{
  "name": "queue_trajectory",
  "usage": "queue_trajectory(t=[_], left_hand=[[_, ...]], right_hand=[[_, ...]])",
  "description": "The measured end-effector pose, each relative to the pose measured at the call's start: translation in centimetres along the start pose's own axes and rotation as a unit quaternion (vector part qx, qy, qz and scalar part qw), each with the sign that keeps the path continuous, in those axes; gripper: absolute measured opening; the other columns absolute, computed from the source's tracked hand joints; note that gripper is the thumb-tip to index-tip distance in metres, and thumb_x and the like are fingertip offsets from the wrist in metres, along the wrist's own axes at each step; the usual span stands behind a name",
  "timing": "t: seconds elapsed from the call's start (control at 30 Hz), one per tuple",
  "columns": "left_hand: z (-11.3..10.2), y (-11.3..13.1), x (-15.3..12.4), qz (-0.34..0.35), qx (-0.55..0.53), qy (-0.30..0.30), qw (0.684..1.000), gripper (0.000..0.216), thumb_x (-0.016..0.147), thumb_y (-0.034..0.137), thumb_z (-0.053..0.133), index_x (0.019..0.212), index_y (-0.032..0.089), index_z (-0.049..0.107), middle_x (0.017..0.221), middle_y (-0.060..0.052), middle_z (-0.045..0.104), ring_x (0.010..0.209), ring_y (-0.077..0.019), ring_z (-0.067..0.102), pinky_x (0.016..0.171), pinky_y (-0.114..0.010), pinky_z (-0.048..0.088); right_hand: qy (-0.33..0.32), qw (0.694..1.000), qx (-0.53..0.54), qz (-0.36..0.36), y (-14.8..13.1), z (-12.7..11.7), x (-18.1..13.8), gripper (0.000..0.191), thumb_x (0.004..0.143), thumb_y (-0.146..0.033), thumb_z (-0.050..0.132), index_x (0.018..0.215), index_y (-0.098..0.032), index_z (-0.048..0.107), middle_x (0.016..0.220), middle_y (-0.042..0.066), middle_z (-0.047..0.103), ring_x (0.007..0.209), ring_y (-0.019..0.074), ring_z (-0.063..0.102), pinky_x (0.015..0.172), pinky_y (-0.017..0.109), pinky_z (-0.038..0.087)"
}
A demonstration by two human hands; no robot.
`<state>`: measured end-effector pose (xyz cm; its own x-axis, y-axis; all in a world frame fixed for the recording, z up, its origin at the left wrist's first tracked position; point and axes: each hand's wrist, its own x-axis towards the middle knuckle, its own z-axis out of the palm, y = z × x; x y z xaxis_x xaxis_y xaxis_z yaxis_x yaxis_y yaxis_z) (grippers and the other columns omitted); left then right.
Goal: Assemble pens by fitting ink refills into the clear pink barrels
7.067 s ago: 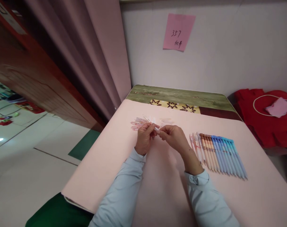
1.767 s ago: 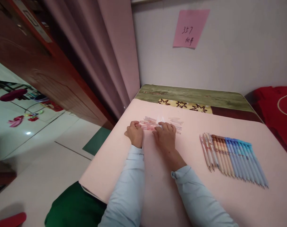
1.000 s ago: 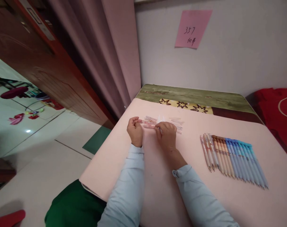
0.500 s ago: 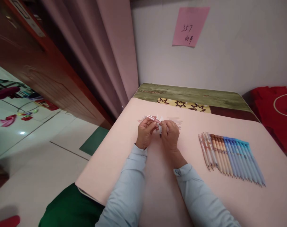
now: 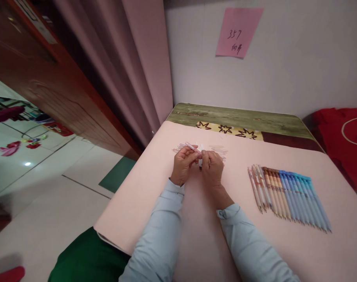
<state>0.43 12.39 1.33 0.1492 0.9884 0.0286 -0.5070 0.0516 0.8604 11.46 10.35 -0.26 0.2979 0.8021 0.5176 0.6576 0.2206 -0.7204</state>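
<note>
My left hand (image 5: 183,167) is closed on a pink pen barrel (image 5: 192,147) that sticks up and to the left from its fingers. Close beside it, my right hand (image 5: 212,169) pinches a thin white refill (image 5: 200,158) with a dark tip pointing down. Both hands hover just above the pink table cover (image 5: 154,196). Behind them lies a small heap of pink pen parts (image 5: 218,150). A neat row of assembled pens (image 5: 287,192), pink, brown and blue, lies to the right of my right hand.
The pink cover's left edge drops to the floor. A green and yellow patterned cloth (image 5: 234,119) shows at the table's far end by the wall. A pink note (image 5: 238,31) hangs on the wall. Red fabric (image 5: 343,141) lies at the right.
Both hands lifted off the heap of parts and came together. The left now holds a pink barrel, the right a white refill.
</note>
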Motion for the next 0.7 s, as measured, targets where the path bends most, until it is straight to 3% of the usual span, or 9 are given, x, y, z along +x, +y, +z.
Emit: queue_trajectory(t=[0.2, 0.4, 0.5, 0.7], left_hand=[[0.1, 0.0, 0.0, -0.001, 0.018, 0.004, 1.0, 0.028, 0.071, 0.026, 0.081, 0.094, 0.015, 0.071, 0.072, -0.001, 0.067, 0.059, -0.0083, 0.054, 0.062, -0.024, 0.042], [0.1, -0.1, 0.2, 0.016, 0.061, 0.019, 0.998, 0.027, 0.073, 0.031, 0.08, 0.095, 0.015, 0.074, 0.067, 0.001, 0.063, 0.056, -0.0072, 0.049, 0.058, -0.024, 0.04], [0.0, -0.3, 0.3, 0.031, 0.092, 0.031, 0.995, 0.023, 0.075, 0.032, 0.079, 0.089, 0.014, 0.074, 0.063, 0.002, 0.06, 0.053, -0.0065, 0.046, 0.055, -0.023, 0.036], [0.2, -0.2, 0.2, 0.029, 0.101, 0.006, 0.994, 0.019, 0.078, 0.032, 0.075, 0.084, 0.014, 0.072, 0.06, 0.001, 0.061, 0.05, -0.008, 0.052, 0.052, -0.024, 0.035]], right_hand=[[-0.006, 0.999, 0.045, 0.016, -0.2, 0.0, 0.0, 0.042, 0.101, -0.039, 0.036, 0.07, -0.021, 0.057, 0.073, 0.005, 0.066, 0.074, 0.0184, 0.058, 0.072, 0.031, 0.039], [-0.042, 0.981, 0.174, 0.072, -1.0, -0.1, -0.2, 0.042, 0.1, -0.044, 0.039, 0.07, -0.02, 0.056, 0.063, 0.0, 0.059, 0.06, 0.0142, 0.053, 0.063, 0.027, 0.04], [-0.069, 0.954, 0.263, 0.127, -1.5, -0.1, -0.2, 0.048, 0.099, -0.052, 0.041, 0.064, -0.021, 0.052, 0.057, -0.001, 0.053, 0.054, 0.0127, 0.048, 0.057, 0.027, 0.038], [-0.117, 0.854, 0.422, 0.282, -2.0, 0.2, 0.2, 0.054, 0.089, -0.066, 0.05, 0.062, -0.02, 0.05, 0.053, -0.003, 0.047, 0.044, 0.0096, 0.038, 0.044, 0.025, 0.029]])
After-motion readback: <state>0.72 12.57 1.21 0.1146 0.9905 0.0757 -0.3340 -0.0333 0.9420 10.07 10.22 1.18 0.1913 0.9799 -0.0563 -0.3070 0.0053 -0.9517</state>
